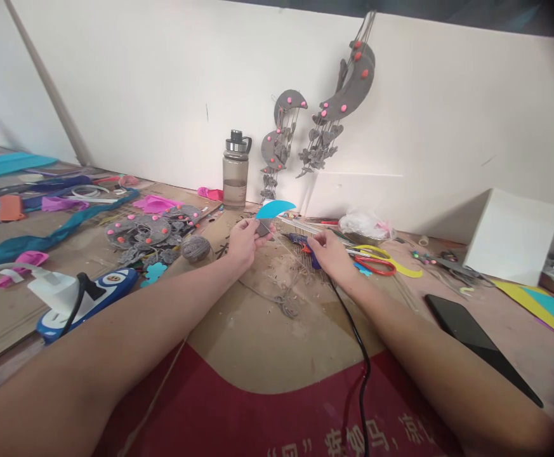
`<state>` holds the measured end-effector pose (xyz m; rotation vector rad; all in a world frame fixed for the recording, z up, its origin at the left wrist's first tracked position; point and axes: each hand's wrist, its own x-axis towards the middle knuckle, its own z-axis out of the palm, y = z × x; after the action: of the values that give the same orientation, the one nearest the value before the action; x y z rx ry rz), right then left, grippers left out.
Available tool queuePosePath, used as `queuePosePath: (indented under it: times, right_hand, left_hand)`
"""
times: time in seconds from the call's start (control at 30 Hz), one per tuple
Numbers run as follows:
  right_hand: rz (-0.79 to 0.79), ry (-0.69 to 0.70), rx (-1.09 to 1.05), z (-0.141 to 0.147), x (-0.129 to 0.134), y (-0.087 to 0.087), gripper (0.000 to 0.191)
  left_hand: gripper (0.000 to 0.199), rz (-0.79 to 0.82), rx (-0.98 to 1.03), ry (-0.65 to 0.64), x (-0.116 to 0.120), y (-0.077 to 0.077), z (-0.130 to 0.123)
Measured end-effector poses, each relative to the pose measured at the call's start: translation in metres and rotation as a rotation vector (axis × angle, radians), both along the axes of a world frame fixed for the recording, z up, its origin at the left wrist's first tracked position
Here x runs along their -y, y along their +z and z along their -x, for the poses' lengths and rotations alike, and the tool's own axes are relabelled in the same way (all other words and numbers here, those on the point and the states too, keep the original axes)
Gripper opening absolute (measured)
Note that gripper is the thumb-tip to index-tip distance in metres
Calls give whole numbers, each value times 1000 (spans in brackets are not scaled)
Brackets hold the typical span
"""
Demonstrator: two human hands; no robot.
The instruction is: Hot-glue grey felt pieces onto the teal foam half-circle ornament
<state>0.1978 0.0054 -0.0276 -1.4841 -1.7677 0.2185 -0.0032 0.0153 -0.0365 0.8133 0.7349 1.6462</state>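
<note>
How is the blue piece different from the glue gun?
Shape: the blue piece looks flat with a curved edge; the glue gun is bulkier, with a nozzle and handle.
Colour: the blue piece is plain bright blue; the glue gun is dark blue with orange.
Cord: the glue gun appears to trail a black cord; the blue piece shows none.
Shared: each is held, in the left hand and right hand.

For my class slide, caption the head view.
Left hand holding a blue cutout and grey piece, right hand on a glue gun.
</note>
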Motion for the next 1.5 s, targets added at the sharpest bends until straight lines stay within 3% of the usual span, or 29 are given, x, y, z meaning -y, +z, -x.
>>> queuePosePath:
  times: [0.1,0.3,0.5,0.57,0.63,0.77,0.87,1.0,1.13,1.3,1.5]
  right_hand:
    - [133,-96,145,-7,-6,-4,31]
    - [195,-201,386,-4,-2,-8,38]
    - [381,-230,280,-5,-6,-5,27]
    - [315,-220,126,-4,-6,-7,29]
    - [149,-179,-73,-1,-5,-11,31]
    - [-128,-12,-381,8,2,-17,27]
    - [-104,136,-492,16,9,-17,20]
    - [-16,382,-623,24,17,-17,31]
    - [-24,459,-489,27,25,-15,31]
    - [-90,385,-264,27,30,-11,33]
    - [-154,316,-154,28,31,-10,34]
  left_hand:
    - [11,-2,-5,-2,1,-1,0]
    - [10,37,8,87,0,0,1]
    - [8,51,27,217,-6,-3,2]
    - [7,63,28,226,-6,-3,2]
    - [6,73,21,221,-5,-3,3]
    - [6,68,-7,195,-4,-2,2]
    - [7,58,-49,163,-2,-1,0]
    - [9,41,-84,142,-2,-1,-3]
    - [11,33,-139,133,-2,-2,-5]
    - [10,1,-178,122,-2,-4,-8]
    - [6,-15,-220,125,-1,-3,-9]
